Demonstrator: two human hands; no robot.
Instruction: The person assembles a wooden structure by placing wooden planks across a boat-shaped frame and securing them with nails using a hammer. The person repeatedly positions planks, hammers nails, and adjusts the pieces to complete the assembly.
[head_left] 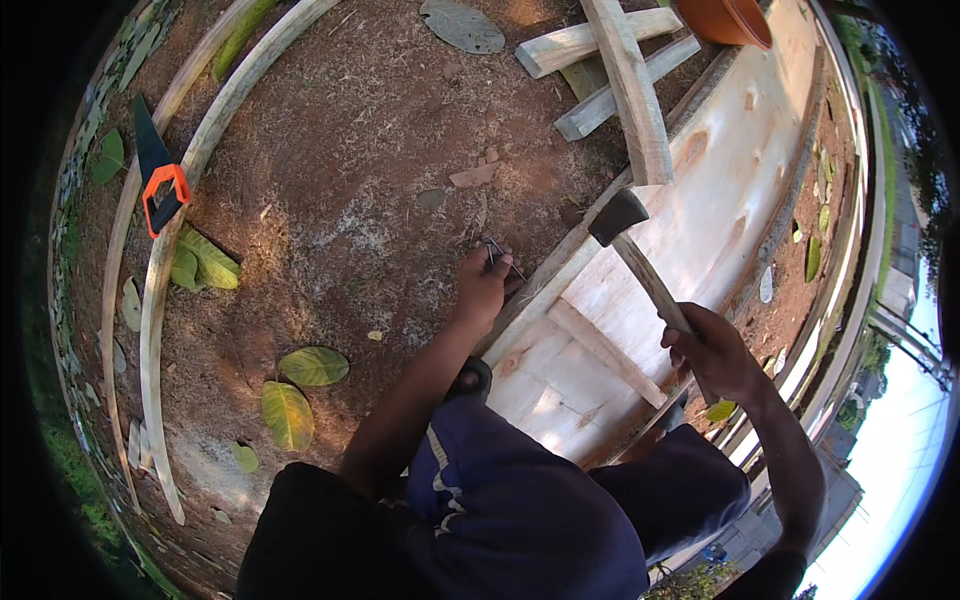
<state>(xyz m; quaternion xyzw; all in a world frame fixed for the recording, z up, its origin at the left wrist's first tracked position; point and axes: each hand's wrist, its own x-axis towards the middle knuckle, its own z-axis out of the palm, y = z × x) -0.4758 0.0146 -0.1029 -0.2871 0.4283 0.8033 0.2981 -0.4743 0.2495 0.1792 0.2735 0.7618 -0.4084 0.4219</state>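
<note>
The right hand (715, 352), at four o'clock, is wrapped tight around a hammer (640, 262). The left hand (483, 285), in the middle, pinches nails (500, 256) beside the board (690, 215). A saw (157, 170) lies at nine o'clock.

Left hand (483, 285) pinching; right hand (715, 350) fisted (raised).

Bright daylight, dappled: sun patches and soft leaf shadows on the dirt ground (380, 150). Pale plywood panel (720, 190) brightly lit, near glare. Sky (900, 470) at lower right blown out white. Strong fisheye bending at rim, black vignette corners. Centre sharp, edges smeared; dark shorts (520, 510) underexposed.
</note>
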